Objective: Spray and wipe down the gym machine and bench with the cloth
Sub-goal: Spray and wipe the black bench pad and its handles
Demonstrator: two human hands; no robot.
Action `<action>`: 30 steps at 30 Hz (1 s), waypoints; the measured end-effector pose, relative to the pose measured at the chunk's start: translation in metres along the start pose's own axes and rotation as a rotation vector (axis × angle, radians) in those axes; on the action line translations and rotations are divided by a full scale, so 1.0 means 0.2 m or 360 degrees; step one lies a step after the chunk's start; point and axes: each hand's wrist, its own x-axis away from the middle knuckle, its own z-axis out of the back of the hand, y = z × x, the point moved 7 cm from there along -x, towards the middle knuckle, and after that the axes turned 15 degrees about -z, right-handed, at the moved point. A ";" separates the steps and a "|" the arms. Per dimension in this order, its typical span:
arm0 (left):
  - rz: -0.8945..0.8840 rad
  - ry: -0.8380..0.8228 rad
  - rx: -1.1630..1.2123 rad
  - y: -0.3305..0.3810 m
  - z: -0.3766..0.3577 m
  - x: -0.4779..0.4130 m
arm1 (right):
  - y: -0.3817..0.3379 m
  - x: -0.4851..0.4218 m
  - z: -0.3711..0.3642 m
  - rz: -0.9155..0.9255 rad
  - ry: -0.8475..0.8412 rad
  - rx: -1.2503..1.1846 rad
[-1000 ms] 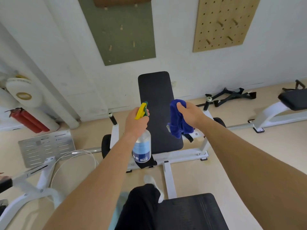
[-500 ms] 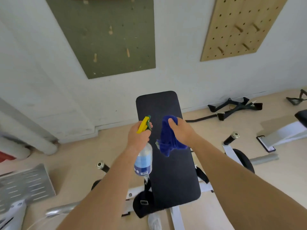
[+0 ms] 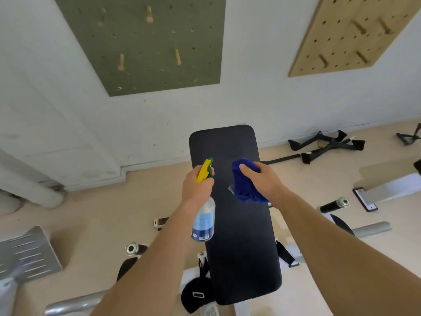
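A long black padded backrest (image 3: 237, 236) of the gym machine stands in front of me, running up toward the wall. My left hand (image 3: 197, 185) grips a clear spray bottle (image 3: 204, 221) with a yellow and green trigger head, held at the pad's left edge with the nozzle toward the pad. My right hand (image 3: 262, 181) holds a bunched blue cloth (image 3: 245, 183) just above the upper middle of the pad; whether the cloth touches the pad I cannot tell.
White machine frame parts and black roller grips (image 3: 333, 205) flank the pad. A slotted metal footplate (image 3: 27, 254) lies at the left. Black cable handles (image 3: 328, 144) lie on the floor by the wall. Green (image 3: 145, 42) and wooden (image 3: 355, 35) pegboards hang above.
The view has closed in on the backrest and tilted up. Both hands have risen along the pad, still holding bottle and cloth.
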 end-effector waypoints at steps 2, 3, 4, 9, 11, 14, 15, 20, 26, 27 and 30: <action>0.0046 0.0039 0.0006 -0.04 0.00 -0.02 | 0.01 -0.05 -0.01 -0.0034 -0.0024 -0.0067; 0.0064 0.0048 0.0013 -0.05 -0.01 -0.02 | 0.02 -0.07 -0.01 -0.0059 -0.0022 -0.0106; 0.0076 0.0061 0.0022 -0.06 -0.01 -0.03 | 0.03 -0.09 -0.01 -0.0082 -0.0020 -0.0136; 0.0151 0.0189 -0.0027 -0.09 -0.04 -0.11 | 0.05 -0.25 0.03 -0.0131 -0.0034 -0.0247; 0.0156 0.0200 -0.0098 -0.09 -0.07 -0.16 | 0.07 -0.33 0.06 -0.0112 -0.0007 -0.0229; 0.0196 0.0231 -0.0273 -0.12 -0.15 -0.23 | 0.09 -0.46 0.11 -0.0071 -0.0006 -0.0158; 0.0211 0.0240 -0.0317 -0.13 -0.17 -0.25 | 0.09 -0.50 0.12 -0.0057 -0.0021 -0.0188; 0.0236 0.0339 -0.0445 -0.21 -0.32 -0.42 | 0.08 -0.74 0.23 0.0019 -0.0037 -0.0200; 0.0241 0.0477 -0.0477 -0.32 -0.34 -0.58 | 0.09 -0.92 0.26 0.0053 -0.0009 -0.0250; 0.0250 0.0480 -0.0485 -0.33 -0.33 -0.59 | 0.08 -0.94 0.24 0.0047 -0.0007 -0.0255; 0.0287 0.0483 -0.0525 -0.41 -0.30 -0.59 | 0.04 -0.99 0.16 0.0044 0.0032 -0.0257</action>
